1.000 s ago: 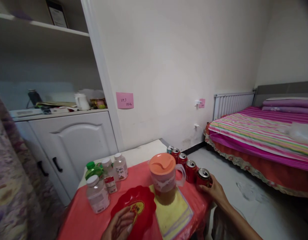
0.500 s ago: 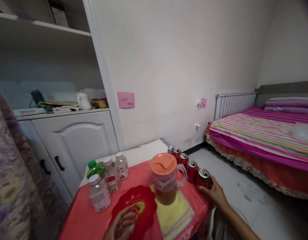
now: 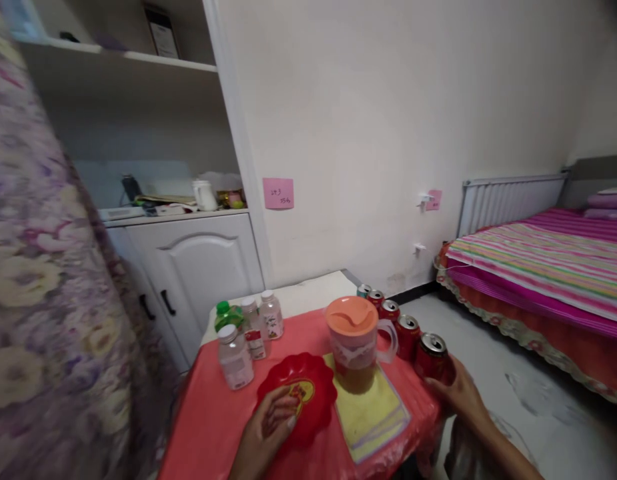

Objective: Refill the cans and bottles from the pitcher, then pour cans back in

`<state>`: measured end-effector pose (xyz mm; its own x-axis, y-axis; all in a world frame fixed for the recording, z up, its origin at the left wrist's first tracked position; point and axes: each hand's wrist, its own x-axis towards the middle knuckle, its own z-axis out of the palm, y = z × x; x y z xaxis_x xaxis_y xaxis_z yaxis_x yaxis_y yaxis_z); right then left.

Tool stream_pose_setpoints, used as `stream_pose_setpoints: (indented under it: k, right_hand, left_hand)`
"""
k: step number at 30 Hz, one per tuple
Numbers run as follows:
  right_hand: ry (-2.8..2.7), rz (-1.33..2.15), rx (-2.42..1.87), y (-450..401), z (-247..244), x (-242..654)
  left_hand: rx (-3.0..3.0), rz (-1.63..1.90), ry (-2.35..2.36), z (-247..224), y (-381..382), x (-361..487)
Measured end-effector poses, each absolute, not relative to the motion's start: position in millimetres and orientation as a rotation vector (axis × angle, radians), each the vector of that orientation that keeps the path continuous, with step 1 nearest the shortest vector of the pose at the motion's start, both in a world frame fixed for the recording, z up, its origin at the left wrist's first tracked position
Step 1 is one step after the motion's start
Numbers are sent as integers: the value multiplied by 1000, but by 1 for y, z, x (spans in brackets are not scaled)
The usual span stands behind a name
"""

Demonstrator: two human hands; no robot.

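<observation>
My right hand (image 3: pixel 461 393) is wrapped round a dark red drink can (image 3: pixel 431 360) at the right edge of the table, thumb in front and fingers behind. That can is the nearest in a row of several opened cans (image 3: pixel 407 337) running back along this edge. Over a red scalloped plate (image 3: pixel 315 420) hovers my left hand (image 3: pixel 271 423), fingers loosely curled, thumb apart, nothing visible in it. Right of the plate, a clear pitcher (image 3: pixel 355 360) with an orange lid stands on a yellow cloth (image 3: pixel 373 427).
Clear jars with white caps (image 3: pixel 235 360) and a green-capped bottle (image 3: pixel 228 315) stand on the left of the red-covered table (image 3: pixel 213 420). A floral curtain (image 3: pixel 43 280) hangs at far left, beside a white cabinet (image 3: pixel 203 267). A bed (image 3: pixel 533 253) stands to the right.
My view has turned left, shifting the scene rightward. The gripped can sits slightly farther from its neighbour, towards me. My left hand stays over the plate.
</observation>
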<state>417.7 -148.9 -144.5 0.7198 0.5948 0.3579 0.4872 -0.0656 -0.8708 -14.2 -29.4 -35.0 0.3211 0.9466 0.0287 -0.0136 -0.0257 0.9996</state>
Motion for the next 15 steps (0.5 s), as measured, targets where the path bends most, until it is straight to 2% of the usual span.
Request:
stream_pose_setpoints:
  k: [8, 15]
  right_hand:
    - [-767, 137, -1788, -202, -143, 385]
    - [-991, 431, -1608, -186, -125, 316]
  left_hand:
    - [1334, 1112, 995, -37, -36, -18]
    - [1240, 1370, 1166, -46, -19, -39]
